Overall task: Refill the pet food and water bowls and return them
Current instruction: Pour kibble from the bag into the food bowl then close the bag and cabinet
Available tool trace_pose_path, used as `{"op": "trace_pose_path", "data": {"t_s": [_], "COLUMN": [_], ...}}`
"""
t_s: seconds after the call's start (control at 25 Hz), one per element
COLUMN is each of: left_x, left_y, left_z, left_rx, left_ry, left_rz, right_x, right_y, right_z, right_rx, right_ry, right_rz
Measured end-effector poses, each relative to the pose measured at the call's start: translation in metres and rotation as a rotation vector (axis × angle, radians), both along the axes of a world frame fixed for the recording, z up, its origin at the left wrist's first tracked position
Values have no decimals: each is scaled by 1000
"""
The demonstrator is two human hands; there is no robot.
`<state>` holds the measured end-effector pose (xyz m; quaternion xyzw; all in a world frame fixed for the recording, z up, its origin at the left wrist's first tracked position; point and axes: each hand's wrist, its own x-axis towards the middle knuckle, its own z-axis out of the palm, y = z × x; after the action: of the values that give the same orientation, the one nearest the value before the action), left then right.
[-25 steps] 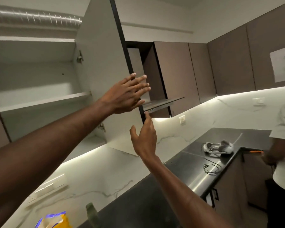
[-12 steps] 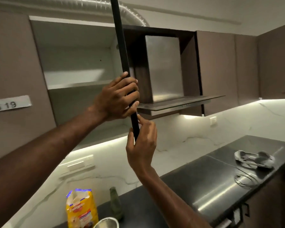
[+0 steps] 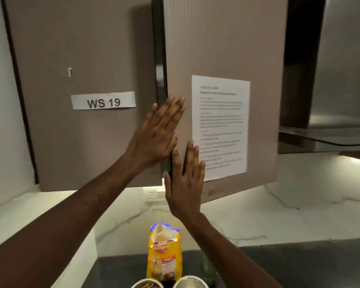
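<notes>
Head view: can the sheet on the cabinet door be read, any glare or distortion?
Head view: sheet body text too blurred to read, while the WS 19 label is legible; under-cabinet light washes out the backsplash; wide-angle lens bows the cabinet door edges; bowls cropped at the frame's bottom.

Both forearms are bare from the bottom edge of the view up to the wrists, with no sleeve showing. The left hand (image 3: 154, 138) and right hand (image 3: 185, 183) wear no gloves, rings, watch or bands. Fingernails are short and plain, and the fingers are long and slender.
</notes>
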<state>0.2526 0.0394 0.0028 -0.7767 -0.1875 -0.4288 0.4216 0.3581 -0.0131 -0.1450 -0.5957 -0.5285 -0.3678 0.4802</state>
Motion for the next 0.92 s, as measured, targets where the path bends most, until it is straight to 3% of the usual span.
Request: {"op": "trace_pose_path", "data": {"t_s": [0.4,0.64,0.8,0.92], "left_x": [40,51,53,55], "left_y": [123,134,129,120], "left_z": [-34,-43,-63,-118], "left_rx": [-219,-204,-257,-329], "left_ry": [-81,-170,-254,-395], "left_rz": [-88,47,69,80], "right_x": [39,54,61,74], "right_y": [122,139,138,122], "right_z": [-17,-17,-30,-73], "right_rx": [-1,20,51,18], "right_ry": [-65,-111,-146,-190], "right_rz": [-150,-158,-85,87]}}
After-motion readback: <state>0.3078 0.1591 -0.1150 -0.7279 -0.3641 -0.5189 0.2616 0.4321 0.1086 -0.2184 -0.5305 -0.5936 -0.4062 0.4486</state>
